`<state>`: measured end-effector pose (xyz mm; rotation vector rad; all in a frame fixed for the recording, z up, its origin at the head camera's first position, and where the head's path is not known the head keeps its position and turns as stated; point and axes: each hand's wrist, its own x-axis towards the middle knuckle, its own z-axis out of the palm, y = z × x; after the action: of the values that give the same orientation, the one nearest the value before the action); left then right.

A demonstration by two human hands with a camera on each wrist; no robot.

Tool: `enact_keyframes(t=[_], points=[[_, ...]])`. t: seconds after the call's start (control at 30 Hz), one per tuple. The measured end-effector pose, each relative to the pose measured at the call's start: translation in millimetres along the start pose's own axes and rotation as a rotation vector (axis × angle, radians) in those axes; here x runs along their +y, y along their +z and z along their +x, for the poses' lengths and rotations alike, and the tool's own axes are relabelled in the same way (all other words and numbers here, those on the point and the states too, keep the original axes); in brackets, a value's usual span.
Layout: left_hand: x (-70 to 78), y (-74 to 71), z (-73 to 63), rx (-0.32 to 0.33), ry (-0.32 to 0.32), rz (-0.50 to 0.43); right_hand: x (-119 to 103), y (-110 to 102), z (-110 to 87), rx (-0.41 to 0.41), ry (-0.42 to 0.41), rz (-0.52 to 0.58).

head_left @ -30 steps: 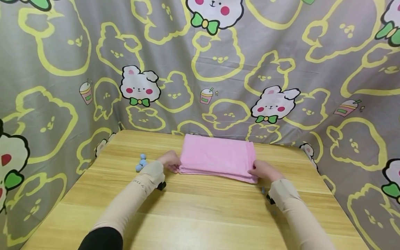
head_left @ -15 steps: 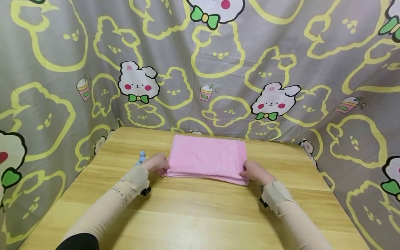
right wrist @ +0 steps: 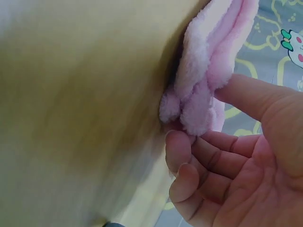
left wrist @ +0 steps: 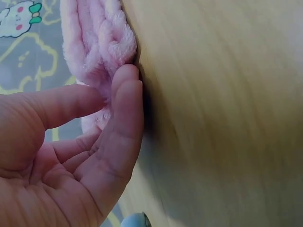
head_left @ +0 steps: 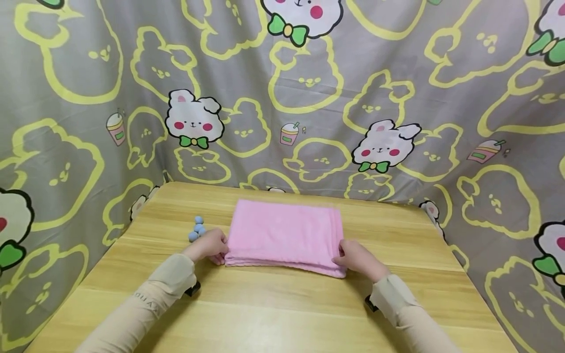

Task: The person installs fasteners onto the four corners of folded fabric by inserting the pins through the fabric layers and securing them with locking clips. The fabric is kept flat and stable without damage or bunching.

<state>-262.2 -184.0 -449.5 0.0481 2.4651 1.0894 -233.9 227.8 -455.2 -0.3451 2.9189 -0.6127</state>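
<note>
A folded pink towel lies flat on the wooden table. My left hand pinches its near left corner, thumb on top and fingers against the edge, as the left wrist view shows close up on the left hand and the towel. My right hand grips the near right corner. In the right wrist view the right hand has its thumb above the fluffy layers of the towel and its fingers curled below.
Several small blue balls lie just left of the towel, behind my left hand. A grey curtain with cartoon rabbits encloses the table at the back and both sides. Bare wood stretches in front of the towel.
Both hands have drawn the towel to the left and nearer to me; its left edge now lies closer to the blue balls. The grip on both corners is unchanged.
</note>
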Motion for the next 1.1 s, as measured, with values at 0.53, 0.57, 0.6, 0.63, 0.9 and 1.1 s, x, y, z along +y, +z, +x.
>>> enact_keyframes(t=[0.53, 0.57, 0.6, 0.63, 0.9, 1.1], points=[[48.2, -23.9, -22.1, 0.195, 0.224, 0.292, 10, -49, -20.2, 0.035, -0.013, 0.071], [53.1, -22.9, -23.7, 0.203, 0.243, 0.309, 11, -54, -23.1, 0.046, -0.011, 0.081], [58.1, -21.4, -24.9, 0.208, 0.257, 0.315, 13, -58, -26.2, 0.064, -0.009, 0.086], [62.9, -19.5, -26.0, 0.211, 0.271, 0.321, 15, -63, -29.4, 0.079, -0.001, 0.096], [85.6, -0.8, -26.4, 0.275, 0.396, 0.312, 35, -77, -50.2, 0.172, 0.032, 0.137], [100.8, 16.6, -21.8, 0.266, 0.489, 0.244, 55, -69, -61.3, 0.188, 0.076, 0.163]])
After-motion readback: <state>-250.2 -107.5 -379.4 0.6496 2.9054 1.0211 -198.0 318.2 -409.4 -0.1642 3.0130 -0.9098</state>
